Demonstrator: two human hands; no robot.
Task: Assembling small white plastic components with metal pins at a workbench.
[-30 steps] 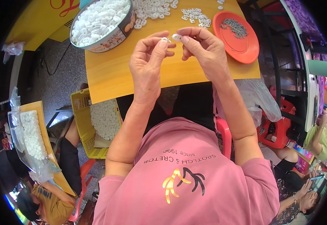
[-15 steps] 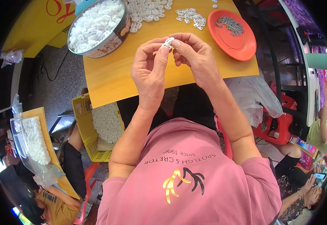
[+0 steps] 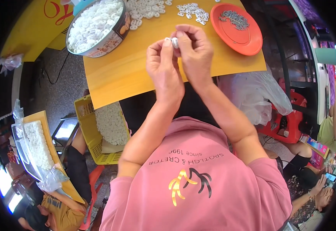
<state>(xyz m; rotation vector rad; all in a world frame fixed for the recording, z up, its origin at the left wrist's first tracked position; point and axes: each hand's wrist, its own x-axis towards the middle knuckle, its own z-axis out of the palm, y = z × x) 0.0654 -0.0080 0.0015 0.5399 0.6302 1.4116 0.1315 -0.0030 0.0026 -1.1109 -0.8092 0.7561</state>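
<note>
Above the near part of the table, both my hands are closed in pinches, their fingertips almost meeting. My left hand (image 3: pixel 164 71) has thumb and forefinger pressed together, with a bit of white at the tips. Between the thumb and fingers of my right hand (image 3: pixel 195 54) is a small oval white plastic piece (image 3: pixel 175 43); any smaller part in it cannot be made out. Beyond my left hand stands a round tin (image 3: pixel 108 47) heaped with similar white two-holed pieces (image 3: pixel 94 29). To the right, a red plate (image 3: pixel 249 47) holds a pile of small grey metal parts (image 3: pixel 235 20).
Loose white pieces (image 3: pixel 146 9) and a smaller cluster (image 3: pixel 193 13) lie on the yellow table (image 3: pixel 117 82). A yellow crate (image 3: pixel 85 115) with more white pieces stands below left. A plastic bag (image 3: pixel 252 96) hangs at the right near a red stool (image 3: pixel 287 129). Other people sit on both sides.
My hands have turned and drawn closer together, with the forearms moving inward. The white piece now sits by my right thumb, and the table appears slightly higher in view.
</note>
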